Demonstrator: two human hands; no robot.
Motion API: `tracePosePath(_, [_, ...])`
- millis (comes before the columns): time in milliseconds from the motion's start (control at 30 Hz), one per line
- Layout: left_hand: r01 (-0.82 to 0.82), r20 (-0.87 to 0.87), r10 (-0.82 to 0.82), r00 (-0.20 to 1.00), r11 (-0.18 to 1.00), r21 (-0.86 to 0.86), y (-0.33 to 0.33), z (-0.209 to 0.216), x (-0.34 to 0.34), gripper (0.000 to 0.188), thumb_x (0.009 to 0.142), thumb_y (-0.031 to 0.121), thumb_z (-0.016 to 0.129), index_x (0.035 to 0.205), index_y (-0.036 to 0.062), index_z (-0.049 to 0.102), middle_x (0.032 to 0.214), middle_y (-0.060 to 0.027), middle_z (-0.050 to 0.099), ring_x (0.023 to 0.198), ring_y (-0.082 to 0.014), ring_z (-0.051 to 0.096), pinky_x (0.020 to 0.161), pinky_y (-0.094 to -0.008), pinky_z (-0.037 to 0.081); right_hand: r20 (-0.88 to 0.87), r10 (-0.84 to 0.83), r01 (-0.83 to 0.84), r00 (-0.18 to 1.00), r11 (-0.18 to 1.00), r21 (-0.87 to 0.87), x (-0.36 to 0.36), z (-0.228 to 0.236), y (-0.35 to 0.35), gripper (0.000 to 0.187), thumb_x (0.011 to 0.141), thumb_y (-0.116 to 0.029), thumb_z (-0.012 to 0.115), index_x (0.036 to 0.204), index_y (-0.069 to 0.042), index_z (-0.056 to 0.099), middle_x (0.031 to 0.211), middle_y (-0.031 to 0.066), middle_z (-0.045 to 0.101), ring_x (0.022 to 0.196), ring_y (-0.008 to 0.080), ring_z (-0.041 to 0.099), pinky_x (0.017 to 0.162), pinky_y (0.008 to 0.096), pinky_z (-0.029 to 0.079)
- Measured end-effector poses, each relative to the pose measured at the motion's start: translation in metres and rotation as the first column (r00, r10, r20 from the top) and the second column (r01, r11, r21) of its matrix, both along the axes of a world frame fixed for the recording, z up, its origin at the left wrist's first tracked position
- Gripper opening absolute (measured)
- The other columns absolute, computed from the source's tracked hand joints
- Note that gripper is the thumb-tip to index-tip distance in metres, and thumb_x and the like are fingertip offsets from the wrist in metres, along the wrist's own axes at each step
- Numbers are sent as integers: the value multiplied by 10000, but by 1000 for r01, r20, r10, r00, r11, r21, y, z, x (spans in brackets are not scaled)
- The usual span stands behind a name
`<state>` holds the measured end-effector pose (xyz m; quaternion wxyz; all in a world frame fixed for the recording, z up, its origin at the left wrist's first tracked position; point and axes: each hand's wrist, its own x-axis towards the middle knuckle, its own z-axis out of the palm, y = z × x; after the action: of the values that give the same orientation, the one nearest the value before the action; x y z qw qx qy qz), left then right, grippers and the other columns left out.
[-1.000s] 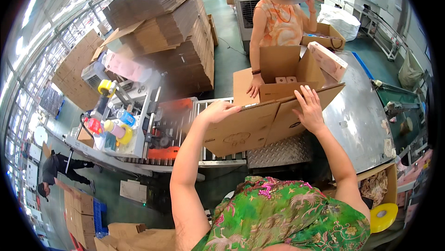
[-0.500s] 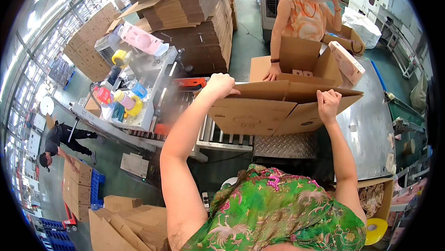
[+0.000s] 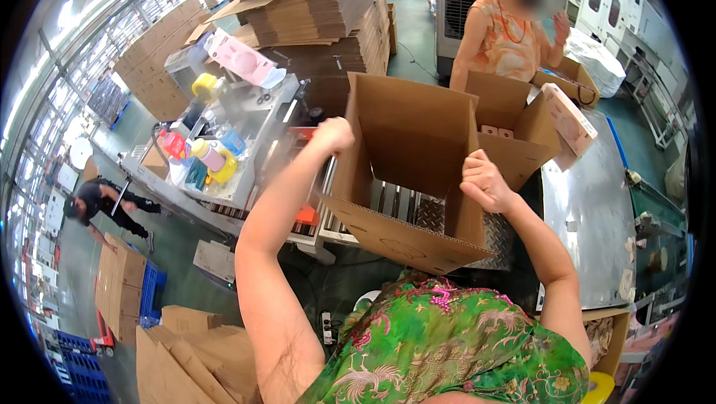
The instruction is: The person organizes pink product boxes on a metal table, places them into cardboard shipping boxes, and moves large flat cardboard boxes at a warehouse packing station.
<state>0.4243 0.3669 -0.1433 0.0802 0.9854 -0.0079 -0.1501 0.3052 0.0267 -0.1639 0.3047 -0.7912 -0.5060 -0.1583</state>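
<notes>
A brown cardboard box stands squared out in front of me, with its top open. Through its bottom I see metal rollers and a diamond-plate surface. My left hand is closed on the upper edge of the box's left wall. On the right wall, my right hand grips the edge with curled fingers. Just beyond my right hand is a second open carton, which has small pale boxes inside.
Across from me stands a person in an orange patterned top. A metal table lies to the right. Bottles and tape cover a bench at left, before tall stacks of flat cardboard. Folded cartons lie at lower left.
The box has gone from nearly flat to an open square shape, its near wall coming toward me. My right hand has moved left and lower. The co-worker's hand has left the second carton's edge.
</notes>
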Motion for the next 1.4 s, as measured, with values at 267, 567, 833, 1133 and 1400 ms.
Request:
tracePosePath(267, [543, -482, -606, 633, 791, -283, -59, -71, -58, 746, 903, 593, 425, 1308, -32, 462, 1399, -218, 407, 1266, -342, 420, 1044, -418, 343, 100, -175, 195, 980, 946, -258, 55, -46, 84, 631, 936, -473, 365, 1438, -94, 320, 1523, 106, 222, 1430, 320, 83, 1144, 477, 37])
tracePosePath(567, [676, -1, -750, 662, 597, -431, -39, -6, -148, 590, 935, 565, 387, 1061, 37, 617, 1033, -216, 629, 1015, -360, 582, 883, -453, 432, -98, -12, -45, 995, 823, -566, 86, -166, 70, 635, 898, -420, 485, 1419, -85, 347, 1507, 130, 259, 1414, 300, 183, 1140, 491, 138])
tracePosePath(833, [678, 567, -519, 640, 728, -99, -63, -77, -85, 660, 875, 581, 453, 1290, 70, 505, 1338, -180, 464, 1315, -347, 331, 1044, -455, 301, 379, -605, 675, 701, 734, -76, 175, 19, 45, 458, 915, -219, 523, 1300, 16, 443, 1368, 196, 423, 1281, 347, 375, 1079, 416, 276])
tracePosePath(1133, [725, 876, -483, -15, 598, 342, -66, -174, -70, 422, 757, 214, 555, 1155, 87, 500, 1173, -103, 464, 1134, -244, 424, 925, -374, 362, 231, -466, 496, 854, 598, -629, 73, -87, 34, 592, 815, -388, 587, 1273, -44, 439, 1131, 273, 531, 1097, 423, 480, 910, 519, 377])
tracePosePath(1400, [590, 944, 30, 328, 774, -229, -76, -124, -34, 277, 808, 163, 591, 1067, 85, 532, 1143, -143, 470, 1087, -309, 434, 899, -424, 347, -10, -929, 732, 370, 298, -613, 48, -166, -60, 553, 990, -340, 300, 1473, -85, 216, 1536, 144, 173, 1433, 307, 81, 1137, 499, 68])
